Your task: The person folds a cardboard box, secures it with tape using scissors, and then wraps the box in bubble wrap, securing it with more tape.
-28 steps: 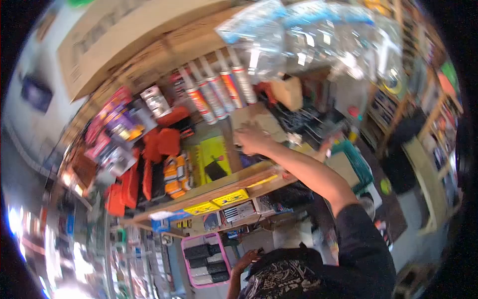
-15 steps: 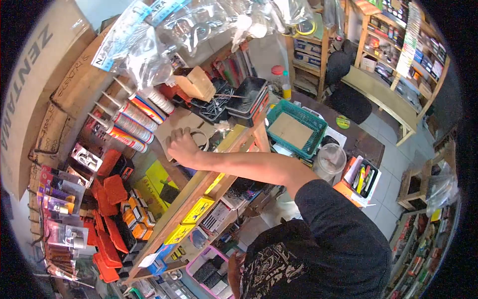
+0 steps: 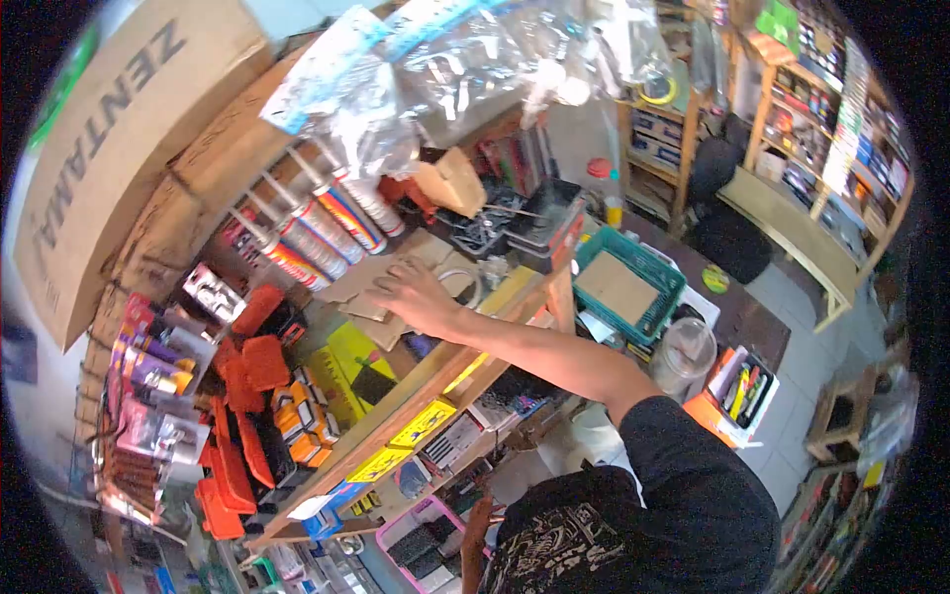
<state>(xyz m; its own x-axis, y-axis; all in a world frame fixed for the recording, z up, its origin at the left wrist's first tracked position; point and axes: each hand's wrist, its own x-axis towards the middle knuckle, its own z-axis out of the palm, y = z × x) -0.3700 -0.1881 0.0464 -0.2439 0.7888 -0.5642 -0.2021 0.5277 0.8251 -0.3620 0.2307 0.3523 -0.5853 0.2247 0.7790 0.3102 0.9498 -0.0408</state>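
Observation:
My right hand [image 3: 411,297] reaches across the wooden shelf edge, its fingers curled over a torn piece of brown cardboard [image 3: 348,289]. A roll of tape [image 3: 467,287] lies just beside the wrist. Past the cardboard stand several sealant cartridges [image 3: 341,238] with pointed nozzles. A yellow packet [image 3: 346,361] lies on the shelf below the hand. My left hand [image 3: 482,522] hangs low by the shirt, near a pink-rimmed bin [image 3: 391,540]; its fingers are mostly hidden.
Orange-red bins [image 3: 233,455] line the shelf's left end. Black bins [image 3: 549,223] stand behind the hand. A green basket [image 3: 633,322], a clear tub [image 3: 683,351] and a box of pens [image 3: 737,391] sit on the table. Plastic bags [image 3: 475,59] hang overhead.
The view has shifted, moving the scene rightward. My right hand has come down from a raised fist, and its fingers now lie over the cardboard.

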